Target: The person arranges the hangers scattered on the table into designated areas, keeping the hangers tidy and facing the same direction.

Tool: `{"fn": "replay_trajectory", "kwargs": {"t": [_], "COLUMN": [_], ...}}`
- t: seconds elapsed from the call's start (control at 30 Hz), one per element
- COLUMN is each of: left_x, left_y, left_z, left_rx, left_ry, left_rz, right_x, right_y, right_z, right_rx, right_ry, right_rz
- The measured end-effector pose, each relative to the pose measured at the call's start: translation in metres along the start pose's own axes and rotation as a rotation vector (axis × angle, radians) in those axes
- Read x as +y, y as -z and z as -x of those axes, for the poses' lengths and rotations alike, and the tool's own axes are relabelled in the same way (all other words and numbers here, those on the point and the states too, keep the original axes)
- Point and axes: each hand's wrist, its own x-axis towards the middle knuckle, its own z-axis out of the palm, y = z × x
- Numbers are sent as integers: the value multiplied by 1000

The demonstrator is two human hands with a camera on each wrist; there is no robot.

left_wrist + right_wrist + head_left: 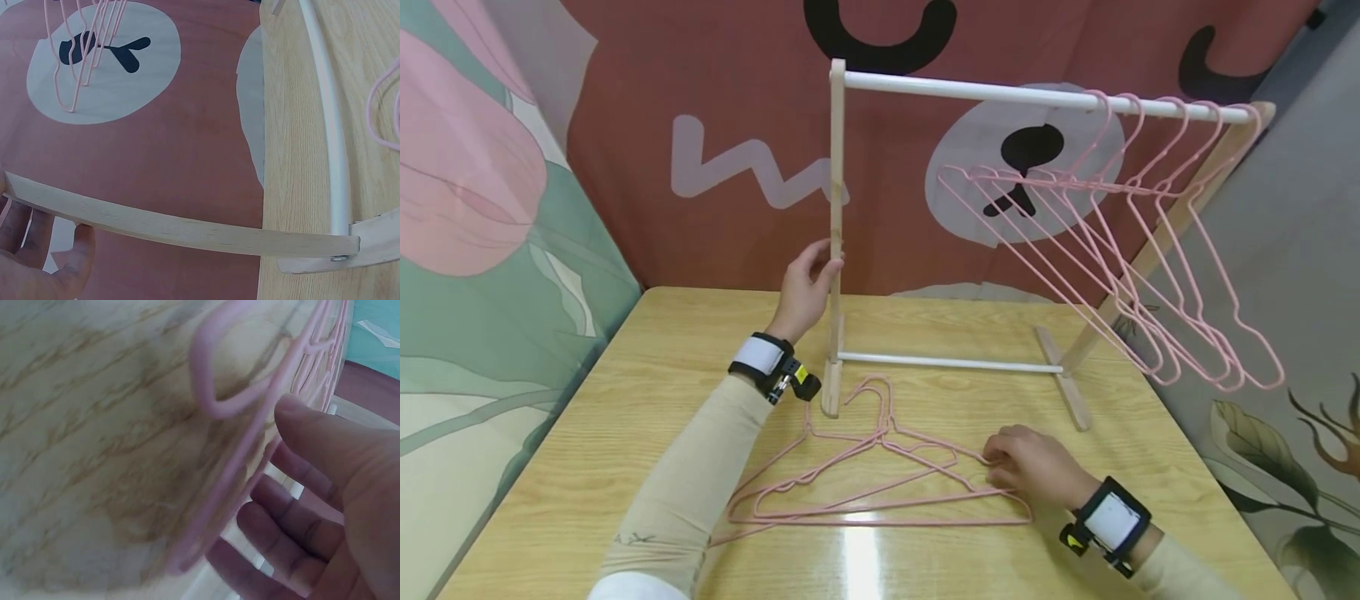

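several loose pink hangers (881, 435) lay overlapping on the surface (940, 567), their long axis running roughly from nine o'clock to three, hooks toward twelve. the relation that counted most was at their three o'clock end: the right hand (1037, 468) was there, much the nearer of the two, with the pile stretching away from it toward nine. its fingers were partly curled, thumb on one side of the wire and fingers on the other; whether they had firm hold could not be told. the left hand (803, 292), at about eleven o'clock from the pile, gripped the left upright (837, 167) between thumb and fingers. from the right hand, the bare stretch of the white top rail (970, 89) lay between eleven and twelve o'clock, and the hung hangers (1131, 188) toward one.
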Motion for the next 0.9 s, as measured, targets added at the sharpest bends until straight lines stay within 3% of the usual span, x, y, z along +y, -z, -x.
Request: {"fn": "replay_trajectory", "kwargs": {"t": [0.03, 0.2, 0.47, 0.7, 0.8, 0.9], "left_x": [-6, -5, -5, -5, -1, 13], "left_y": [0, 0, 0, 0, -1, 0], "left_z": [-2, -1, -1, -2, -1, 3], "left_rx": [0, -4, -6, -2, 0, -4], "left_ry": [-3, 0, -10, -13, -14, -4], "left_rz": [3, -8, -10, -1, 1, -9], "right_x": [0, 0, 2, 3, 2, 2], "right_y": [-1, -2, 5, 7, 9, 10], "right_z": [0, -3, -6, -4, -2, 0], "right_rx": [-8, -70, -178, -221, -246, -269], "right_ry": [-3, -13, -16, 11, -5, -17], "right_rz": [-5, -75, -291, -375, -446, -529]}}
